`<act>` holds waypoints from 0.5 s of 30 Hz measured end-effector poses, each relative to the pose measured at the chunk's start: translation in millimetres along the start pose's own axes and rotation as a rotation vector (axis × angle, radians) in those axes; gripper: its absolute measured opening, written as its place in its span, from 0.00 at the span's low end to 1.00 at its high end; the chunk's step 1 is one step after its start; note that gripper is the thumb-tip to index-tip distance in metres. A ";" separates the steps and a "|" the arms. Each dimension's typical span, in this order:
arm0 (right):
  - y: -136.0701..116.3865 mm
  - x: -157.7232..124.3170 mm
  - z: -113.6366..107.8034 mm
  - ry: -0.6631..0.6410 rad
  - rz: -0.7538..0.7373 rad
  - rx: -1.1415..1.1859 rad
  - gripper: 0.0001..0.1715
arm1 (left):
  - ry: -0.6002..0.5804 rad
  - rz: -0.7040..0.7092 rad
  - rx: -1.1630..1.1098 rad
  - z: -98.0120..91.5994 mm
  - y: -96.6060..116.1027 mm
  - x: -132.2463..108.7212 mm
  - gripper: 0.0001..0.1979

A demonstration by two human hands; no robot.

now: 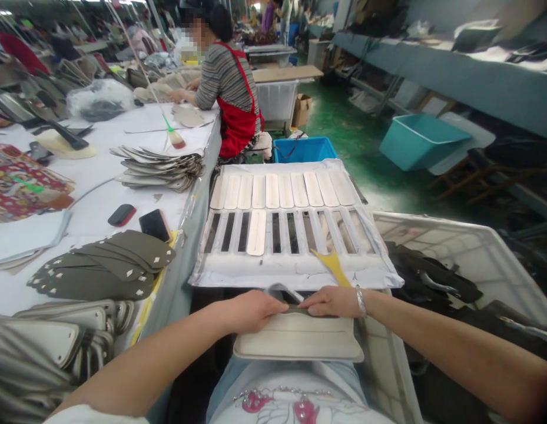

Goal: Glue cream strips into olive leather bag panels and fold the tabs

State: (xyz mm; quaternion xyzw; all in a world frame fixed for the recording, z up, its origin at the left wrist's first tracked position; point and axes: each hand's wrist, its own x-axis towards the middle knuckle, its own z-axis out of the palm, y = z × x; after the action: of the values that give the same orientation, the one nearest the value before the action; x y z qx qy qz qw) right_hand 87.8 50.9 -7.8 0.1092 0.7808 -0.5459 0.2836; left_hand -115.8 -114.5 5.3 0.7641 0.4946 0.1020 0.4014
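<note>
Though the frame cuts off the pale stacks [35, 347] at far left, the grey pieces [105, 265] beside them show whole on the white table [100, 176]. Your left hand [251, 310] curls shut over the far edge of one cream panel [297, 344] at your lap. A dark piece [282, 292] sits half hidden at your fingertips. Your right hand [332, 301] lies flat on the panel, fingers straight. Slotted tray [295, 268] beyond: eleven cream strips [285, 190]. Right: one white crate [454, 241], green floor [344, 129].

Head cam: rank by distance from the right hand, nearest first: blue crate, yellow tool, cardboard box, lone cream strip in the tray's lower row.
1. Yellow tool, just beyond the right hand, on the tray's near edge.
2. Lone cream strip, ahead-left, in the lower row.
3. Blue crate, past the tray's far edge.
4. Cardboard box, farthest, behind the crate.
</note>
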 end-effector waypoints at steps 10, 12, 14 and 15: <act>-35.0 34.5 5.6 -0.027 -0.060 -0.049 0.27 | 0.051 0.008 -0.064 -8.3 -9.4 -18.7 0.21; -33.6 35.4 4.4 -0.023 -0.059 -0.023 0.29 | 0.104 0.020 -0.149 -9.8 -20.3 -33.5 0.21; -33.0 37.8 4.4 -0.019 -0.054 -0.010 0.30 | 0.158 0.017 -0.210 -7.4 -31.3 -46.6 0.21; -33.7 40.0 5.1 -0.019 -0.056 -0.005 0.30 | 0.177 0.018 -0.219 -5.1 -35.5 -51.4 0.21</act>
State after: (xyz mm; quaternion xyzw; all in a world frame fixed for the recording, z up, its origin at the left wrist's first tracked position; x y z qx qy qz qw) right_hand 40.7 27.9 -4.9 0.0815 0.7822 -0.5527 0.2757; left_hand -167.7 -148.3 -4.4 0.7082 0.5069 0.2262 0.4362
